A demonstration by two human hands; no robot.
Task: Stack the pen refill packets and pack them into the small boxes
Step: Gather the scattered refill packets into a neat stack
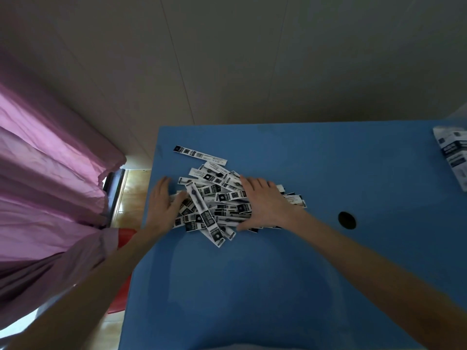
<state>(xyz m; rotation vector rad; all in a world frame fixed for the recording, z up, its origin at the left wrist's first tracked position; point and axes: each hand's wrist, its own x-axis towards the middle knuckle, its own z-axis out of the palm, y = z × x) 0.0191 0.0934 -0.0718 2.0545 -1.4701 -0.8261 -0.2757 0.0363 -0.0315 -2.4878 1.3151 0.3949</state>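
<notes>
Head view — hands (214,200) flank packets (217,203) near table (252,286) edge.

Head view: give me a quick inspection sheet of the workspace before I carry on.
Surface: blue table, with a round dark hole right of the hands.
Job's things: pen refill packets in a loose, crossed heap, not stacked; one packet lies apart at the far side.
Boxes: printed white packaging at the right edge, cut off; cannot tell what it is.
Clutter: nothing seen.
Hands: left hand flat against the heap's left side; right hand flat on top, fingers straight.
Cables: nothing seen.
Surroundings: pink curtain on the left, pale wall behind, something red beside the table.
</notes>
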